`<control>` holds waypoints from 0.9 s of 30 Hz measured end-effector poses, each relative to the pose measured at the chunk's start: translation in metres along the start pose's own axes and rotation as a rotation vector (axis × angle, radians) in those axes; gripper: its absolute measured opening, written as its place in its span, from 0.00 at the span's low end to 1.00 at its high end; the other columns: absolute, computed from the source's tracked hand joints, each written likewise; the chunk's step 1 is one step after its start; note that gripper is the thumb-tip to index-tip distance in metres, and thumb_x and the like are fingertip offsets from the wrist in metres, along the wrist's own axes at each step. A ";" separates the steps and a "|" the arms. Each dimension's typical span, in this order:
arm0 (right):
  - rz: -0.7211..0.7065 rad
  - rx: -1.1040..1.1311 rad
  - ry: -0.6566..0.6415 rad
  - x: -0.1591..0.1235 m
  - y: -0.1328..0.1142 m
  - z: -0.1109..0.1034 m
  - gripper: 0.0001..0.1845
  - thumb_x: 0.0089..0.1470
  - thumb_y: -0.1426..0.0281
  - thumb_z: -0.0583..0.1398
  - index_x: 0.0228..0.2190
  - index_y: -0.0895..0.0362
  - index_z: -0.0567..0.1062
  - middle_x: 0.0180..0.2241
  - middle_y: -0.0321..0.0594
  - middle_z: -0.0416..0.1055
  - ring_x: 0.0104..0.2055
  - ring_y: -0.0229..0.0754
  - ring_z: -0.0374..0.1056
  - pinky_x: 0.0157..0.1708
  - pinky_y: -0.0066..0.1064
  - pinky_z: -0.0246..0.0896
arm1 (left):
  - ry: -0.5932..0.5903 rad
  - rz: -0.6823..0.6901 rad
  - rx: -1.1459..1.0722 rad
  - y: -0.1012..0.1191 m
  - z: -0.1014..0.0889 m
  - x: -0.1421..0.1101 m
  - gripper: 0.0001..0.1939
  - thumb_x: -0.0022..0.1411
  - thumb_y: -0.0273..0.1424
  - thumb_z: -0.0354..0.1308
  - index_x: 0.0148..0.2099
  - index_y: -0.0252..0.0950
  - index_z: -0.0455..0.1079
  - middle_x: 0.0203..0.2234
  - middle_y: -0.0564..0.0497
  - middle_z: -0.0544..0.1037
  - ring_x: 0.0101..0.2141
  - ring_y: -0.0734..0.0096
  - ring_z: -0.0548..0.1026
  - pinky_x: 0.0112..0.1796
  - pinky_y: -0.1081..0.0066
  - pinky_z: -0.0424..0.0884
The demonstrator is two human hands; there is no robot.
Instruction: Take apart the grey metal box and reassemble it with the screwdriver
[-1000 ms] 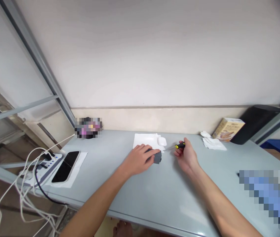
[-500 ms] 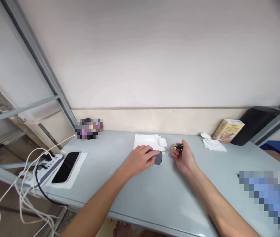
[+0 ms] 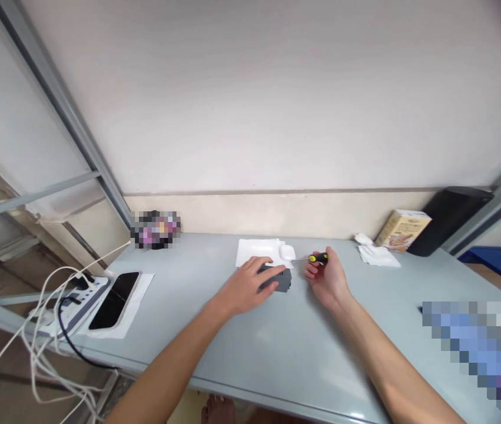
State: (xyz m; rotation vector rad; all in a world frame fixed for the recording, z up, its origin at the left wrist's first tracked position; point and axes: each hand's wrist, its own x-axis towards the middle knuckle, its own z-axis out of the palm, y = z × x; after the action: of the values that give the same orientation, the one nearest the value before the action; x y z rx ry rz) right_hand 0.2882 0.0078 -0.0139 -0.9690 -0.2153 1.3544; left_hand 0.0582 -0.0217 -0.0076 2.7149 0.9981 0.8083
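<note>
A small dark grey block-shaped device (image 3: 284,281) with slots in its upper face lies on the table. My left hand (image 3: 248,287) is on its left part, the index finger stretched over the top and the thumb at the near side; the fingers have it between them and hide its left end. A black-and-yellow screwdriver (image 3: 319,258) is closed in my right hand (image 3: 328,281), just right of the device. Its thin metal shaft points left, the tip above the device's far side and close to a white rounded case (image 3: 287,252).
White paper (image 3: 250,250) lies behind the device. Left are a phone (image 3: 115,300) on paper and a power strip (image 3: 85,303) with tangled cables. Crumpled tissue (image 3: 378,255), a yellow box (image 3: 404,229) and a black cylinder (image 3: 448,221) stand right, before the wall. A blurred blue item (image 3: 475,347) lies front right.
The screwdriver tip has come away from the device's top and moved slightly up. My left fingers have spread, showing more of the device's slotted face. The view has shifted slightly.
</note>
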 end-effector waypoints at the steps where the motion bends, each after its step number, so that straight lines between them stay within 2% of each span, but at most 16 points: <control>1: -0.001 0.003 -0.007 0.000 -0.001 0.000 0.17 0.66 0.57 0.57 0.30 0.54 0.68 0.20 0.28 0.57 0.16 0.32 0.50 0.14 0.24 0.48 | 0.013 -0.035 -0.044 -0.001 -0.003 -0.001 0.21 0.76 0.34 0.52 0.68 0.46 0.66 0.59 0.43 0.70 0.60 0.57 0.70 0.58 0.58 0.72; 5: 0.013 0.061 -0.021 -0.006 -0.008 0.004 0.18 0.69 0.59 0.53 0.30 0.55 0.69 0.19 0.28 0.55 0.16 0.32 0.49 0.14 0.24 0.47 | 0.018 -0.177 -0.164 -0.009 -0.014 -0.003 0.22 0.73 0.38 0.58 0.66 0.47 0.67 0.57 0.44 0.72 0.53 0.61 0.75 0.53 0.62 0.76; 9: 0.010 0.086 -0.064 -0.011 -0.013 0.008 0.18 0.68 0.58 0.54 0.30 0.55 0.70 0.19 0.28 0.56 0.16 0.32 0.50 0.15 0.23 0.48 | 0.025 -0.145 -0.099 -0.019 -0.021 -0.002 0.13 0.71 0.38 0.61 0.55 0.42 0.75 0.45 0.46 0.78 0.48 0.59 0.76 0.51 0.59 0.75; 12: -0.041 0.045 -0.105 -0.014 -0.013 0.010 0.16 0.64 0.57 0.59 0.30 0.55 0.71 0.19 0.28 0.58 0.17 0.31 0.51 0.16 0.23 0.50 | 0.024 -0.128 -0.061 -0.024 -0.023 -0.002 0.12 0.70 0.39 0.62 0.51 0.42 0.76 0.41 0.47 0.79 0.44 0.60 0.77 0.48 0.60 0.75; 15: -0.157 -0.035 -0.070 -0.014 -0.013 0.011 0.18 0.58 0.53 0.64 0.30 0.55 0.72 0.19 0.28 0.59 0.18 0.31 0.51 0.17 0.22 0.52 | 0.009 -0.145 -0.075 -0.024 -0.023 -0.002 0.12 0.69 0.39 0.63 0.52 0.42 0.76 0.42 0.48 0.79 0.43 0.62 0.78 0.45 0.62 0.76; 20: -0.417 -0.150 0.101 -0.011 -0.015 0.010 0.25 0.53 0.47 0.66 0.28 0.54 0.68 0.20 0.27 0.58 0.19 0.30 0.53 0.17 0.22 0.51 | 0.059 -0.105 -0.083 -0.021 -0.020 -0.004 0.14 0.71 0.38 0.61 0.56 0.43 0.74 0.47 0.46 0.78 0.45 0.62 0.77 0.48 0.62 0.76; 23: -0.479 -0.203 0.150 -0.010 -0.017 0.010 0.26 0.52 0.45 0.67 0.28 0.54 0.68 0.22 0.27 0.59 0.20 0.30 0.55 0.17 0.23 0.52 | 0.093 -0.092 -0.051 -0.018 -0.015 -0.003 0.14 0.73 0.38 0.57 0.58 0.43 0.73 0.49 0.45 0.77 0.47 0.61 0.76 0.48 0.61 0.77; 27: -0.513 -0.270 0.144 -0.010 -0.016 0.009 0.26 0.52 0.45 0.67 0.28 0.54 0.70 0.22 0.29 0.61 0.21 0.31 0.58 0.18 0.24 0.54 | 0.134 -0.081 -0.007 -0.016 -0.011 -0.003 0.14 0.74 0.37 0.55 0.58 0.44 0.73 0.52 0.44 0.75 0.47 0.61 0.76 0.50 0.58 0.76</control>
State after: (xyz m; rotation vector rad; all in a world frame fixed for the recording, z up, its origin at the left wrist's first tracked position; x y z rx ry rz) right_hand 0.2913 0.0046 0.0059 -1.1360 -0.5092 0.7943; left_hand 0.0415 -0.0119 -0.0042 2.6251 1.1216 0.9869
